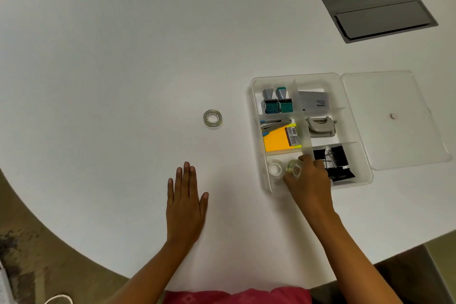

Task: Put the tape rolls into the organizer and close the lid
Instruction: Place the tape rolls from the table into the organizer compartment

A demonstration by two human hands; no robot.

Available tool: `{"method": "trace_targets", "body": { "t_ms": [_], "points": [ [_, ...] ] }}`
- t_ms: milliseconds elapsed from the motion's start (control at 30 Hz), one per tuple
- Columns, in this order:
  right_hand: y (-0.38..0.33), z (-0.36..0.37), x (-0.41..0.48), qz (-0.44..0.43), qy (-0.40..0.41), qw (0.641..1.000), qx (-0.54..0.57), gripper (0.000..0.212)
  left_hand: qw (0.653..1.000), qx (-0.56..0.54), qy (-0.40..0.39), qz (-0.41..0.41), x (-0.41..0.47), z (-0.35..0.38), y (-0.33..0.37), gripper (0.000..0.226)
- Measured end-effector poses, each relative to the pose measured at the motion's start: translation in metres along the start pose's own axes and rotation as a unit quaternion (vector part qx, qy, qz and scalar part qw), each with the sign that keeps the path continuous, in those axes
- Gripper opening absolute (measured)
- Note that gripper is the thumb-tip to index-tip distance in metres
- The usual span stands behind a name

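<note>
Tape roll [212, 119] alone on table [111, 57], beside open organizer [256, 106].

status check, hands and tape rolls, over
Left hand flat on table, empty. Right hand setting a tape roll into organizer, beside one already in. Third roll out on table. Lid open, path clear.

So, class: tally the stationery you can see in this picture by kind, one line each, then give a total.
Tape rolls: 3 (table, tray, right hand's)
Stamps: 2
Staplers: 1
Hole punches: 1
Sticky note pads: 1
Binder clips: at least 2
Total: at least 10
</note>
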State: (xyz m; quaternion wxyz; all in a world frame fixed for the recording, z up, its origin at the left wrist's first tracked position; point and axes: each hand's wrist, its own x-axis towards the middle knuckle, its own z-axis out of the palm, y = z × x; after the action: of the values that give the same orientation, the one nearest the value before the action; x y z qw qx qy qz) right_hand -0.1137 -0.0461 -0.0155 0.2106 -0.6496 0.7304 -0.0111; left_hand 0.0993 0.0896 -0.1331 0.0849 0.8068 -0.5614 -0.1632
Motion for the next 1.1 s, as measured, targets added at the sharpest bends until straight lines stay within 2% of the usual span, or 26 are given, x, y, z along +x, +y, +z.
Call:
{"method": "trace_targets", "body": {
  "t_ms": [233, 367, 433, 533, 700, 800, 900, 1100],
  "points": [
    [-0.007, 0.015, 0.010, 0.030, -0.005, 0.997, -0.073, 0.028, 1.000, -0.001, 0.001, 0.002, 0.001, 0.000, 0.000, 0.067],
    [-0.024, 0.011, 0.006, 0.047, 0.031, 0.995, -0.087, 0.032, 1.000, 0.001, 0.002, 0.000, 0.000, 0.001, -0.001, 0.067],
    [-0.040, 0.008, 0.003, 0.010, 0.070, 0.994, -0.082, 0.033, 1.000, -0.002, 0.004, 0.001, 0.001, 0.001, -0.001, 0.066],
    [-0.070, 0.011, 0.005, -0.094, 0.092, 0.990, -0.041, 0.032, 1.000, 0.004, 0.007, 0.001, 0.001, 0.001, -0.001, 0.066],
    [-0.120, 0.044, 0.033, -0.272, -0.008, 0.962, 0.011, 0.046, 1.000, 0.014, 0.006, -0.006, 0.000, 0.001, -0.001, 0.065],
    [-0.139, 0.070, 0.051, -0.289, -0.057, 0.955, -0.021, 0.062, 1.000, 0.019, 0.006, -0.011, 0.001, 0.001, -0.001, 0.065],
    [-0.151, 0.085, 0.065, -0.295, -0.060, 0.952, -0.052, 0.068, 1.000, 0.014, 0.005, -0.012, 0.001, 0.002, -0.001, 0.064],
    [-0.154, 0.091, 0.075, -0.334, -0.019, 0.937, -0.105, 0.047, 1.000, -0.001, 0.007, -0.013, 0.000, 0.001, 0.000, 0.063]
  ]
}}
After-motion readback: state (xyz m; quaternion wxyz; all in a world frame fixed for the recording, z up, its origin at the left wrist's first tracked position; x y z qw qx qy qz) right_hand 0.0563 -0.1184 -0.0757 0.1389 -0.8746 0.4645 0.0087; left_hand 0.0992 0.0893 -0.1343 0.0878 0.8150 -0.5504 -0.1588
